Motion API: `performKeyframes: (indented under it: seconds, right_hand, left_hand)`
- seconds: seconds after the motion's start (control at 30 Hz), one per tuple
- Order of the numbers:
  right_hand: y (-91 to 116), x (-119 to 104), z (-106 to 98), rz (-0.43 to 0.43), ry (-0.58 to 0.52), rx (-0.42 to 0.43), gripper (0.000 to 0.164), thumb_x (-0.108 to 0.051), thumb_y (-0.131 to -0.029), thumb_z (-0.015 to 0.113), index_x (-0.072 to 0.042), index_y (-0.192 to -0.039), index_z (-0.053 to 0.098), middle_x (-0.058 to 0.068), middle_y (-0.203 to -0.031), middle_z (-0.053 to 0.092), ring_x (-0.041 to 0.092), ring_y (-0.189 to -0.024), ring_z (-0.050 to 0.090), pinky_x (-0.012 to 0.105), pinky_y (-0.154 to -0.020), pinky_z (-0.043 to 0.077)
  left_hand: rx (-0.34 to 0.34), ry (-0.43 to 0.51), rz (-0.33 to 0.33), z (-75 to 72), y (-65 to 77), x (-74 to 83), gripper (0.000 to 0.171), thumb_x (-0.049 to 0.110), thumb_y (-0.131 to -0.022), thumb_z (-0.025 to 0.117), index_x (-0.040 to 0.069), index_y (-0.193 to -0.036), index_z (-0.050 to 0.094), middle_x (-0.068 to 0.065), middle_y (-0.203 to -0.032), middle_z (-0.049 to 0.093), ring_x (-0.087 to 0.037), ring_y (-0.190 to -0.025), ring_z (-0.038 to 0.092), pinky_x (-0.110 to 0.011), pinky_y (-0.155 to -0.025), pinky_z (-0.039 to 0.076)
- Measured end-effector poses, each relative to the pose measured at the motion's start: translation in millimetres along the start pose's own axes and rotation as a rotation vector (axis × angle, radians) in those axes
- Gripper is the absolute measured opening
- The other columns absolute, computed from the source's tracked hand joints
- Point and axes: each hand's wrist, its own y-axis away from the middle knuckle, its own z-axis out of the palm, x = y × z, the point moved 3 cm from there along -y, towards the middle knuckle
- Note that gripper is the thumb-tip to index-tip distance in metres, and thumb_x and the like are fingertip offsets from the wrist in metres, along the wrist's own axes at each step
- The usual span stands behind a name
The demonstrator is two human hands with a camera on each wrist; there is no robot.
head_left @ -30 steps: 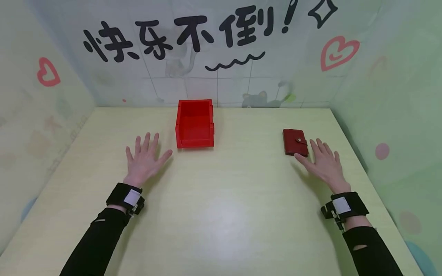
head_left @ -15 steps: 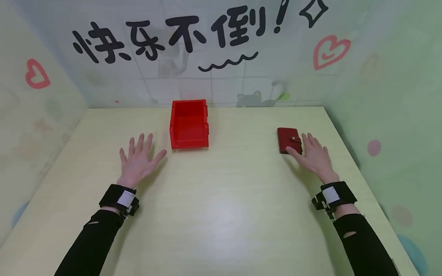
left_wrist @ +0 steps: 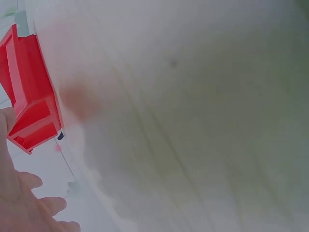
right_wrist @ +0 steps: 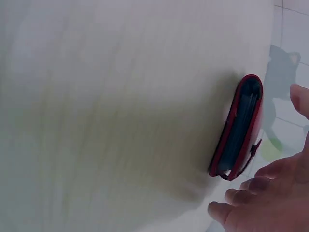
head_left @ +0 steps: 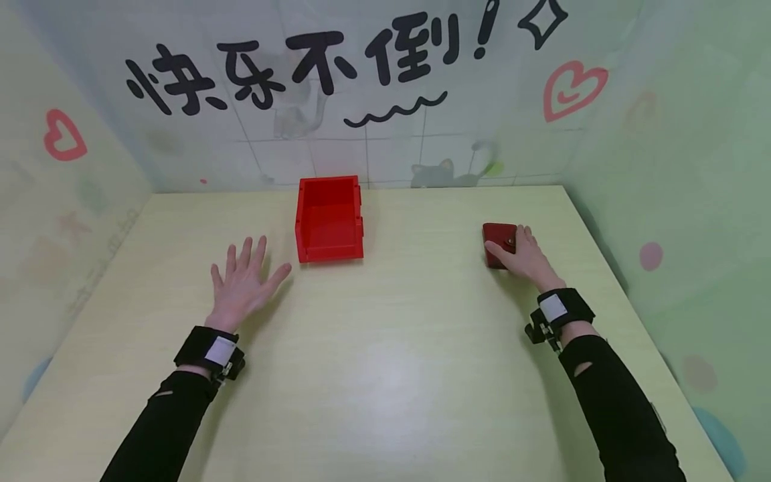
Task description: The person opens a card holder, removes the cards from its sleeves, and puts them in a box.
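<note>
A small dark red wallet (head_left: pixel 498 234) with a snap strap lies on the table at the right. Its layered inner edge shows in the right wrist view, where the wallet (right_wrist: pixel 239 128) sits beyond the fingers. My right hand (head_left: pixel 530 260) reaches over the wallet's right side, thumb spread toward its near left part. In the right wrist view that hand (right_wrist: pixel 275 198) has thumb and fingers apart, with a gap to the wallet. My left hand (head_left: pixel 241 288) is spread flat-fingered over the left of the table, near a red open-front bin (head_left: pixel 330 227).
The bin (left_wrist: pixel 36 92) also shows in the left wrist view, past the left thumb. A pale wooden table (head_left: pixel 385 348) is bounded by a printed back wall (head_left: pixel 385 154) and side walls. Both wrists wear black straps with cameras.
My right hand has moved forward and left, from beside the wallet to over its right part. The left hand keeps its spread pose. The head view has shifted slightly.
</note>
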Motion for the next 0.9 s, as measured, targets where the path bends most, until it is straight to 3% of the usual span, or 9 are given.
performKeyframes:
  seconds: [0.23,0.5,0.73,0.9]
  right_hand:
    - [-10.7,-1.5,8.7,-0.009,0.052,-0.013,0.098,-0.048,-0.101,0.046,0.016,-0.153,-0.006,0.039,-0.162,-0.001,0.055,-0.146,0.019,0.064,-0.118,0.028]
    - [-4.6,-8.8,11.5,-0.031,0.112,0.049,0.081,-0.046,-0.1,0.053,0.019,-0.143,0.03,0.038,-0.134,0.047,0.047,-0.113,0.052,0.057,-0.098,0.049]
    - [2.1,-5.3,11.8,-0.054,0.045,0.224,0.067,-0.039,-0.098,0.062,0.016,-0.134,0.046,0.037,-0.124,0.058,0.044,-0.106,0.057,0.053,-0.09,0.051]
    - [3.9,-3.4,13.4,-0.082,0.018,0.294,0.055,-0.038,-0.093,0.071,0.011,-0.111,0.052,0.028,-0.105,0.057,0.038,-0.097,0.051,0.045,-0.081,0.045]
  left_hand:
    - [0.003,0.012,0.005,-0.5,2.1,0.7,0.092,0.071,-0.097,0.033,0.016,-0.163,0.001,-0.023,-0.169,-0.002,-0.053,-0.153,-0.007,-0.078,-0.114,-0.008]
    - [0.024,0.032,0.019,-1.9,1.6,5.4,0.091,0.071,-0.097,0.033,0.016,-0.163,0.002,-0.024,-0.169,0.0,-0.054,-0.153,-0.005,-0.078,-0.114,-0.005]
    - [0.053,0.061,0.041,-3.6,0.8,10.4,0.09,0.069,-0.098,0.035,0.016,-0.163,0.004,-0.025,-0.168,0.004,-0.054,-0.153,-0.002,-0.078,-0.115,-0.002]
    - [0.075,0.083,0.068,-7.1,0.9,19.6,0.087,0.065,-0.098,0.038,0.017,-0.163,0.006,-0.025,-0.168,0.006,-0.052,-0.153,0.001,-0.077,-0.116,0.0]
